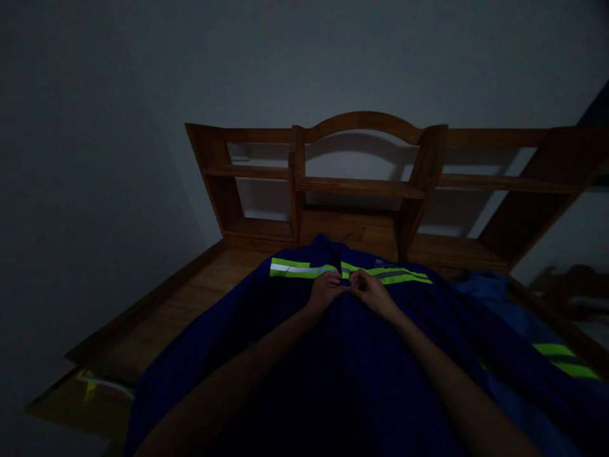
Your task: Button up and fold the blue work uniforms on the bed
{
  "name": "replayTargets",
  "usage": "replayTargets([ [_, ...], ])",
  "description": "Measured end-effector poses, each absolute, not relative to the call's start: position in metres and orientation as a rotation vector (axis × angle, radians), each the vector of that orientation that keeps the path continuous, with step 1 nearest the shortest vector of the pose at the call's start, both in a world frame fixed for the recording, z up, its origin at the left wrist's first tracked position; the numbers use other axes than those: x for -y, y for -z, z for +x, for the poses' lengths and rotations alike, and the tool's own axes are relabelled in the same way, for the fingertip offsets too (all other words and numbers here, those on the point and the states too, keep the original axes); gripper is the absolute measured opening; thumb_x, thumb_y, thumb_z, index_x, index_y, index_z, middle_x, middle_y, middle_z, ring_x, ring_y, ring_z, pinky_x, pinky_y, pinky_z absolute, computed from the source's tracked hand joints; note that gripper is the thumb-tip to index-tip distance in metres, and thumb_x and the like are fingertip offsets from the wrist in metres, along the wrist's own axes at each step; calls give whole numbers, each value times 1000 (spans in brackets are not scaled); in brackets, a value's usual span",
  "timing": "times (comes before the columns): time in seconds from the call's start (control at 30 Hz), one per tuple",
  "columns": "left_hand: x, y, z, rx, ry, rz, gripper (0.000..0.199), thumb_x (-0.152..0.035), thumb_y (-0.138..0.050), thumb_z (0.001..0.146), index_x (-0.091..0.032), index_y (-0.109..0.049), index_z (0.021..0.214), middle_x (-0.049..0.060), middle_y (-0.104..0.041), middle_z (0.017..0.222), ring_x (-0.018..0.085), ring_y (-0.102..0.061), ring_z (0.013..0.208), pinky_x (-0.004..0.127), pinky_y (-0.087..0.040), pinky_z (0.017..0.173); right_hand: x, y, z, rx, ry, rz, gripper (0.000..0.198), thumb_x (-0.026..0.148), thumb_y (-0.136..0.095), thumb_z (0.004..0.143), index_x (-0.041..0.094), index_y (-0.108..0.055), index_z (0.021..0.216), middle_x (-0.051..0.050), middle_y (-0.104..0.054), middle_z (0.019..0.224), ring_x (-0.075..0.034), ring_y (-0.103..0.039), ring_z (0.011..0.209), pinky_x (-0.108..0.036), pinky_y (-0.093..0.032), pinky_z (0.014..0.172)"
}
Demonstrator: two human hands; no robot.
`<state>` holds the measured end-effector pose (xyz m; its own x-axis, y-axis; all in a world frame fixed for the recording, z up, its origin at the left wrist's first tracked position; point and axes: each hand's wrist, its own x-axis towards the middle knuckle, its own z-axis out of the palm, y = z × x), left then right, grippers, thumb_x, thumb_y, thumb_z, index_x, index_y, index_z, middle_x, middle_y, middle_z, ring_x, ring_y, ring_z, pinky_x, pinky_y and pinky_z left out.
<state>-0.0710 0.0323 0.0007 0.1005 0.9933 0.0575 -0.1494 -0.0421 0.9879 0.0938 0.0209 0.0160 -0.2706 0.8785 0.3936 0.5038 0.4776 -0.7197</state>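
Observation:
A dark blue work jacket with yellow-green and silver reflective bands lies spread, front up, over a wooden surface. My left hand and my right hand meet at its front opening, just at the chest band. Both sets of fingers are pinched on the jacket's front edges, and the fingertips almost touch. Whatever fastener may sit between them is too dark and small to make out. A small pale logo shows on the chest to the right of my right hand.
Behind the jacket stands a wooden shelf unit with an arched top, against a pale wall. A lighter blue garment lies at the right. Bare wooden boards show at the left, with a whitish strap or cable near the front.

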Motion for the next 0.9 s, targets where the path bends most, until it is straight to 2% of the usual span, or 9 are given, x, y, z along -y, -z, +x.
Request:
replayTargets([
  [0.23,-39,6,-73,-982,-1250,1319,32,-13,-76,53,-14,-60,81,-2,-58,66,11,-57,58,20,-45,52,-20,-16,94,1943,-583,-1126,14,23,-56,76,18,-51,89,0,-59,76,-11,-56,63,-22,-41,57],
  [0.43,-38,-3,-79,-1022,-1295,1670,21,-9,-67,63,-16,-64,82,1,-64,74,12,-60,70,21,-46,66,-22,-12,95,1952,-582,-1161,16,22,-59,73,18,-52,88,1,-59,74,-12,-56,63,-22,-41,57],
  [0.7,-33,-10,-80,-1099,-1309,1839,18,-11,-64,68,-18,-64,85,1,-65,77,13,-60,71,23,-46,67,-23,-15,97,1878,-688,-1173,20,35,-49,84,17,-57,88,-1,-61,74,-13,-58,64,-23,-43,59],
  [0.9,-30,-13,-80,-1113,-1323,1915,17,-16,-67,69,-19,-65,86,1,-66,81,14,-60,74,25,-45,72,-22,-18,97,1848,-747,-1133,24,39,-48,85,17,-56,89,-1,-61,70,-14,-58,61,-25,-45,60],
])
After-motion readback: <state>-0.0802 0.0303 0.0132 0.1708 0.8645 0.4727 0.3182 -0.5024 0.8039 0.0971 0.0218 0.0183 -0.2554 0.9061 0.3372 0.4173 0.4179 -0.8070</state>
